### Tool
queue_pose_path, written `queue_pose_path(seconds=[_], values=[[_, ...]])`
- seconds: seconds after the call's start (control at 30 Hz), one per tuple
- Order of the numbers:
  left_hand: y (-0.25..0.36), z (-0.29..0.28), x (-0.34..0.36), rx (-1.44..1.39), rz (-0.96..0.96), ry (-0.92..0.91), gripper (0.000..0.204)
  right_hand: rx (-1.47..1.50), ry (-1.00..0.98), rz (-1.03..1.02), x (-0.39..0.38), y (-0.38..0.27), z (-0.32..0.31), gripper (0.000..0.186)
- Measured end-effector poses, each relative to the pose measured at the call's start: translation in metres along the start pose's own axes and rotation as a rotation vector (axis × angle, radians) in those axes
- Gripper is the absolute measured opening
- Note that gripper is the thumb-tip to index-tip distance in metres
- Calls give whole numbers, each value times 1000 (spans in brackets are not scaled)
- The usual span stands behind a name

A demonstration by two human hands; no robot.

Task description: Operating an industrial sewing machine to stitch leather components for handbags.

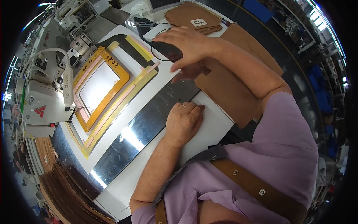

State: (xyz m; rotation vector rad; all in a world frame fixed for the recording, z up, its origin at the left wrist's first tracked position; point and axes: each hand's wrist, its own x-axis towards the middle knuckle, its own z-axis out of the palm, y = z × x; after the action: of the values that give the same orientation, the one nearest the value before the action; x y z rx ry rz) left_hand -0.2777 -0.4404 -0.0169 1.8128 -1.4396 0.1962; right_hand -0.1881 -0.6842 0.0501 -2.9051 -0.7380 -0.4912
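Observation:
My right hand [190, 43] reaches over the far side of the table, fingers spread and thumb apart. A dark piece [164, 50] and a thin black cable lie beneath or beside it; whether the hand touches them I cannot tell. My left hand [182, 123] rests curled at the table's near edge, with nothing visible in it. Left of both hands, a yellow-orange frame [123, 84] with a lit white opening sits at a white sewing machine [48, 89]. Under it lies a white sheet [164, 80] with a dark border and yellow and pink strips.
Brown flat pieces [231, 93] lie stacked right of my hands, and another brown stack [190, 16] with a white label stands at the far end. A shiny metal strip [130, 134] crosses the table. More brown pieces [63, 186] hang at the lower left.

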Motion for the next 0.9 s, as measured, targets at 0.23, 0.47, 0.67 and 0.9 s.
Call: queue_pose_path(seconds=[0.23, 0.47, 0.67, 0.9], values=[[4, -4, 3, 17, -24, -12, 14, -112, -65, -48, 26, -20, 31, 69], [1, -2, 0, 3, -30, -14, 13, -82, -93, -17, 1, 3, 23, 36], [2, -2, 1, 5, -32, -6, 11, 80, -118, 219, -65, 20, 3, 34], [4, -2, 3, 23, -16, 8, 11, 211, -8, 429, -89, 26, 8, 29]])
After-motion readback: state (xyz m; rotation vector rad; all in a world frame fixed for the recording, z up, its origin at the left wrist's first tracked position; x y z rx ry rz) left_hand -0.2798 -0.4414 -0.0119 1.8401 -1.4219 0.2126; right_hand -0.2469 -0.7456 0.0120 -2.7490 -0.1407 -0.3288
